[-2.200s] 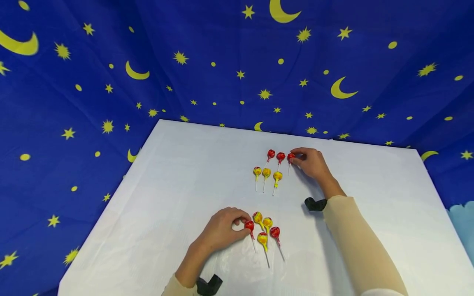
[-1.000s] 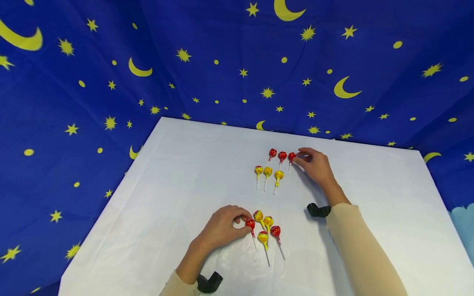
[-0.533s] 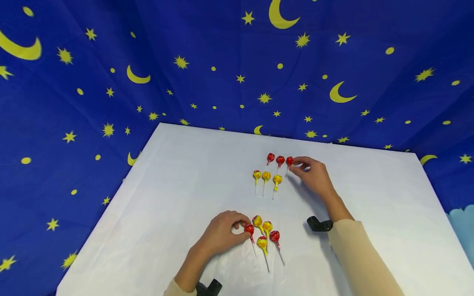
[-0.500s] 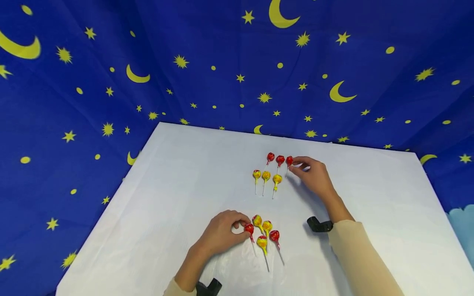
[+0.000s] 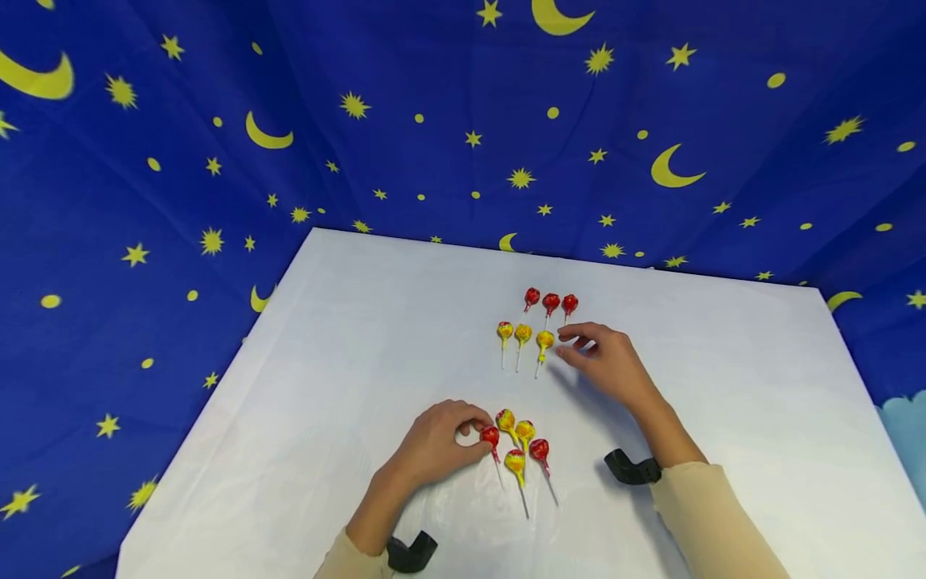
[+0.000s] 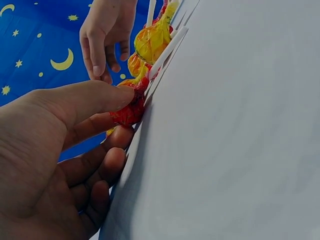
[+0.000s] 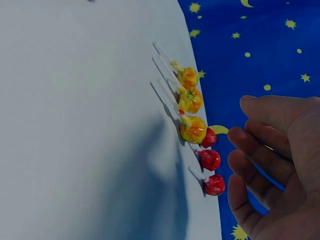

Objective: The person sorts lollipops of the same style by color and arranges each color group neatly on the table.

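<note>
Between thumb and forefinger my left hand (image 5: 437,444) pinches the head of a red lollipop (image 5: 490,437), its white stick pointing towards me. Close by on its right lie three yellow lollipops (image 5: 515,461) and another red lollipop (image 5: 539,450). Farther back, my right hand (image 5: 609,363) hovers with loosely bent fingers, holding nothing; the right wrist view shows a gap between the hand (image 7: 280,165) and the candies. It is nearest the rightmost of three yellow lollipops (image 5: 545,341) in a row. Behind them, three red lollipops (image 5: 551,303) form a second row.
All the candies lie on a white table (image 5: 347,338). A blue curtain (image 5: 434,72) with yellow moons and stars hangs behind the table and along its sides. Black wrist mounts (image 5: 412,552) sit on both forearms.
My right hand has let go of the rightmost red lollipop in the back row and moved towards me, beside the yellow row. The left hand keeps its pinch on the near red lollipop.
</note>
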A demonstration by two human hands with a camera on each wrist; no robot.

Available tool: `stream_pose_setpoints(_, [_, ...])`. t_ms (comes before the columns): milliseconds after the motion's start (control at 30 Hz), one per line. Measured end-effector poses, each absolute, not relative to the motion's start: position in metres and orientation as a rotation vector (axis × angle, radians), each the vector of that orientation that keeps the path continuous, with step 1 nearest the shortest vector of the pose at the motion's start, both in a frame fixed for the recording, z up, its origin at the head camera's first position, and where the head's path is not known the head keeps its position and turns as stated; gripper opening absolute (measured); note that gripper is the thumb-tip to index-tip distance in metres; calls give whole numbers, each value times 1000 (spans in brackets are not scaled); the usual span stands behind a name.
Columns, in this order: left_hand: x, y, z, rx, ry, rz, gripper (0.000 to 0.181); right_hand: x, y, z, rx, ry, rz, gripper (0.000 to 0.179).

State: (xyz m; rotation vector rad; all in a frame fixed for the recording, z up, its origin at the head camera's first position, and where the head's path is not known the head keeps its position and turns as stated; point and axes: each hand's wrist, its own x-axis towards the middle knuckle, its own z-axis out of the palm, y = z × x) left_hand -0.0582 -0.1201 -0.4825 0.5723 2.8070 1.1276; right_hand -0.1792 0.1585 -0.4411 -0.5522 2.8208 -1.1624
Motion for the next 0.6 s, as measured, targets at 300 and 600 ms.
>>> stream_pose_setpoints(300, [-59,-120,-484,554,2792,1127,20,-156,160,-446,-643,2833,-1181,32])
stream_pose_setpoints(600, [-59,-119,-482,563,2793,1134,20,-131,152,-454,-715,2807,-1207,32])
